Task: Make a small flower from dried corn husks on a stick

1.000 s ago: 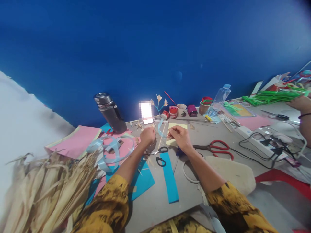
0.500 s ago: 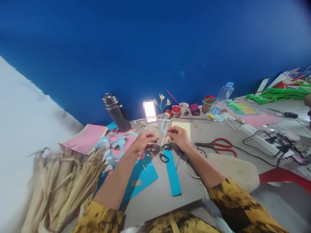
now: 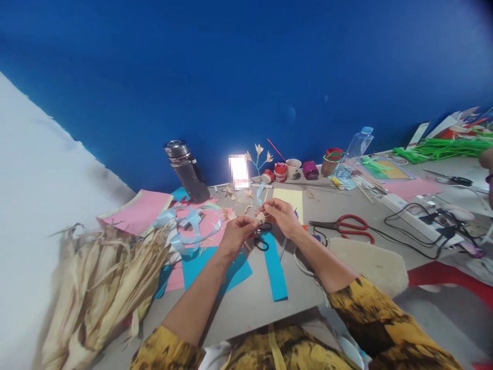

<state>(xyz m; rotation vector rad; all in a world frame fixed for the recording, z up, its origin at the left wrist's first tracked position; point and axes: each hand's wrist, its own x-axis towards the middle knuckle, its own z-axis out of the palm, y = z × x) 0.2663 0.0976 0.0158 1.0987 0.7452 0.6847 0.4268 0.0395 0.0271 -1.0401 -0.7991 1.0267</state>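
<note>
Above the middle of the table my left hand (image 3: pixel 239 235) pinches a small pale piece of husk (image 3: pixel 261 218) between thumb and fingertips. Right beside it, my right hand (image 3: pixel 282 215) is closed at its fingertips on the same spot. A light blue ribbon strip (image 3: pixel 260 195) rises from those fingers; its lower end is hidden. Just below the hands lie scissors with black handles (image 3: pixel 262 243), their blades covered. A narrow blue paper strip (image 3: pixel 275 270) and a blue sheet (image 3: pixel 236 275) lie nearer me. Farther back stands a blue-stemmed husk flower (image 3: pixel 258 160).
Dried corn husks (image 3: pixel 96 293) are heaped at left, near curled blue ribbon (image 3: pixel 198 231) and a dark thermos (image 3: pixel 187 172). Red-handled scissors (image 3: pixel 352 226) lie right of my hand. Paint jars (image 3: pixel 280 172), a bottle (image 3: pixel 356 150) and a power strip (image 3: pixel 419 218) stand beyond.
My left hand has moved right and slightly down, bringing its fingertips to those of my right hand. The gap between the hands has closed at the husk piece.
</note>
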